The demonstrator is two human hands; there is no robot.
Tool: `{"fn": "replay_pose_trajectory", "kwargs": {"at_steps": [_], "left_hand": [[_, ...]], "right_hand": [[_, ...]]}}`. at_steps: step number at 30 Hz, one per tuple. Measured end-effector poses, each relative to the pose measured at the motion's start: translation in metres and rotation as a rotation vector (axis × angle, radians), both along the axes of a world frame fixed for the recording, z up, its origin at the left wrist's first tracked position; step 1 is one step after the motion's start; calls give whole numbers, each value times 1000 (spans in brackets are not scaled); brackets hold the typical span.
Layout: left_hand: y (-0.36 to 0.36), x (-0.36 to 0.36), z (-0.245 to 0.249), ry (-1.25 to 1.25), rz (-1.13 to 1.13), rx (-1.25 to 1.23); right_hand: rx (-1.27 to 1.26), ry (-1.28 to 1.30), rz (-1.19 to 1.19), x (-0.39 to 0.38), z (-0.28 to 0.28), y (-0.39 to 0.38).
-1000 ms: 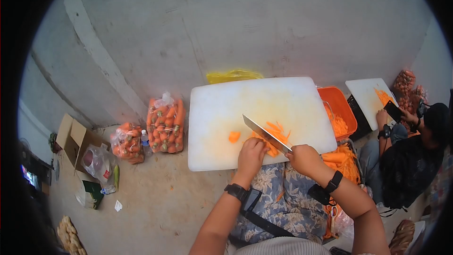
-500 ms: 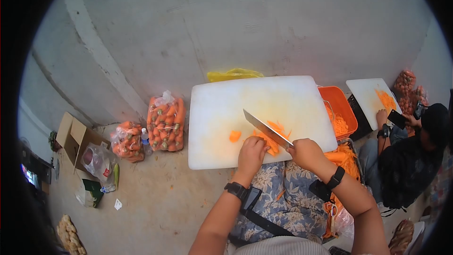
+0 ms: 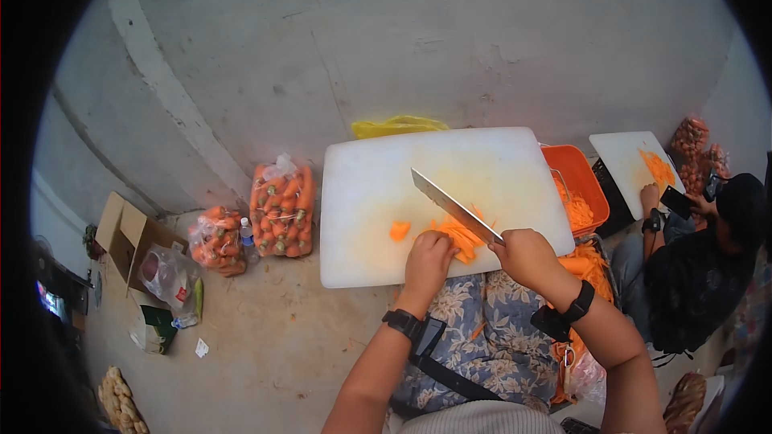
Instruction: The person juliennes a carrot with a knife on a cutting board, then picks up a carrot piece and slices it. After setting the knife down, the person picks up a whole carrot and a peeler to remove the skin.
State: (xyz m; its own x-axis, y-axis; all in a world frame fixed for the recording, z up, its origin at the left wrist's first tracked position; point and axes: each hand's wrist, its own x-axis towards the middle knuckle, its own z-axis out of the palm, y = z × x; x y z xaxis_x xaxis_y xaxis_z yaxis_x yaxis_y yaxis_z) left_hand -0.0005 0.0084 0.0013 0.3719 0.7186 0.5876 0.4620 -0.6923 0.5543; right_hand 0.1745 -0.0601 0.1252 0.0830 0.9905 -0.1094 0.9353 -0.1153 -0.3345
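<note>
Right hand [image 3: 527, 257]: fingers clamped round the handle of the knife [image 3: 454, 209]. The blade's long axis runs from 4 to 10 o'clock, tip toward 10, edge over the carrot [image 3: 460, 238]. Left hand [image 3: 428, 261]: fingers curled together, pressing on the carrot from 8 o'clock. Carrot: orange, partly cut into thin strips, on the near right part of the white cutting board [image 3: 378, 169]. One loose chunk [image 3: 399, 231] lies near it at 9 o'clock. Orange basket [image 3: 572, 169], 3 o'clock of the board, holds carrot strips. Clear bags [image 3: 281, 205], at 9 o'clock, hold whole carrots.
</note>
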Motion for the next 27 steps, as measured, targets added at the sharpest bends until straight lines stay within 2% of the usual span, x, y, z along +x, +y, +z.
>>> {"fn": "replay_pose_trajectory", "kwargs": {"at_steps": [3, 5, 9, 12, 15, 18, 21, 24, 27], "left_hand": [[-1, 2, 1, -6, 15, -4], [-1, 0, 2, -6, 18, -4], [1, 0, 2, 13, 3, -4], [0, 1, 2, 2, 10, -9], [-1, 1, 0, -14, 20, -17], [-2, 0, 1, -6, 12, -25], [2, 1, 4, -2, 9, -28], [0, 1, 2, -5, 12, -28], [0, 1, 2, -9, 15, -21]], "right_hand": [[20, 48, -41, -5, -14, -1], [19, 25, -17, -1, -43, -3], [10, -16, 74, 6, -28, 5], [35, 35, 9, -2, 8, 3], [32, 58, -25, -5, -3, 2], [-11, -10, 18, -2, -39, 4], [-24, -24, 67, 4, -28, 8], [6, 7, 21, -5, -1, 7], [19, 39, -28, -9, -25, 6]]}}
